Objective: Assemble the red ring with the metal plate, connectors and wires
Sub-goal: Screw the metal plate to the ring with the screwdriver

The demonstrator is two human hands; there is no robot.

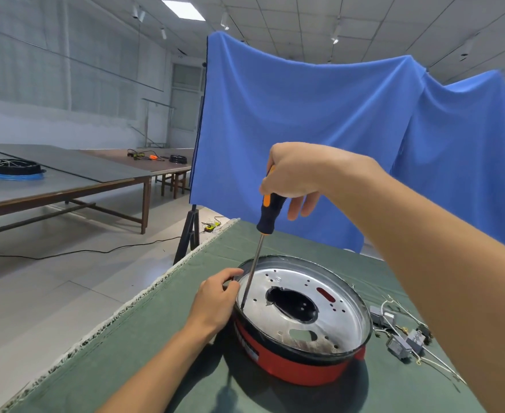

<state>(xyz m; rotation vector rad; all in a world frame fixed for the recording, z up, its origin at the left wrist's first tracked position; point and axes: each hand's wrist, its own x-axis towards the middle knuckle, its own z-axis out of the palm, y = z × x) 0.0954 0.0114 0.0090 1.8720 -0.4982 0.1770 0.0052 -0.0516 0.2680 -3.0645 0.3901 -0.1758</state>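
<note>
A screwdriver (270, 204) is gripped by its black-and-orange handle in the right hand (297, 177), fingers curled round the top of it, while the shaft is angled down so that its tip meets the metal plate (293, 296) near the rim, just beside the left hand (215, 299). The left hand is pressed against the near-left edge of the red ring (302, 365), its fingers hooked over the dark rim as if to steady it; whether anything small is pinched there cannot be told. The ring is set on the green-covered worktop (144, 338), directly below the right hand and against the left, with the plate already seated inside it.

The step in hand is judged to be the fastening of the plate to the ring with a screw at the left rim. No screw head can be made out under the tip. The next move appears to call for downward pressure and a steady turn of the handle, with the ring kept from sliding, and then for the remaining fixing holes to be dealt with before the wiring is fitted.

One ring, one plate and one screwdriver are counted. Beyond the right forearm, to the right of the ring, a cluster of small grey connectors (398, 347) is seen, three or four at least, tangled with thin pale wires (442, 363) whose number cannot be fixed. These are not yet attached.
</note>
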